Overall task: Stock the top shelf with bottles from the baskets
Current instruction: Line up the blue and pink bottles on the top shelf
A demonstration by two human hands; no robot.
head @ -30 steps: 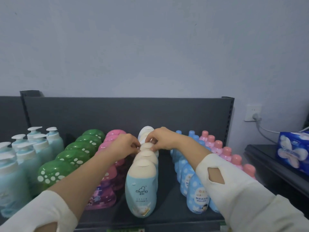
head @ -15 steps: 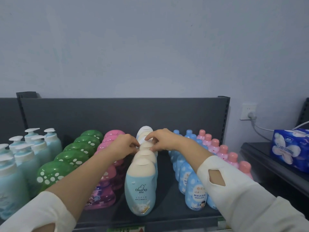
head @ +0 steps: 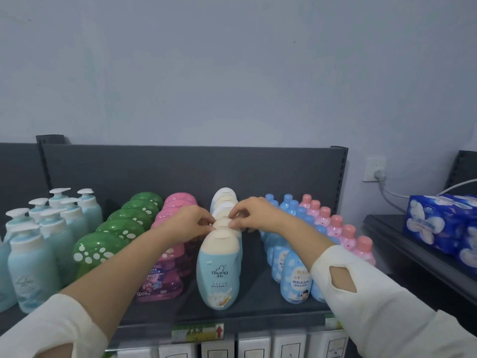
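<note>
Pinching the cream cap of the second bottle [head: 222, 224] in its row, the left hand [head: 189, 223] and right hand [head: 255, 215] sat on either side of it, fingertips curled onto the cap. That bottle stood upright, cap up, on the top shelf [head: 258, 307] — its row ran front to back. Pink bottles [head: 165, 277] crowded just left, blue bottles [head: 294, 270] just right.

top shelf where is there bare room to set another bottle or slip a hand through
The widest bare lane is between the cream-capped bottles and the blue-capped bottles, running front to back. A narrower gap lies between the big pink bottles and the cream-capped row, at the front. The pump bottles, green bottles and big pink bottles stand crowded.
</note>
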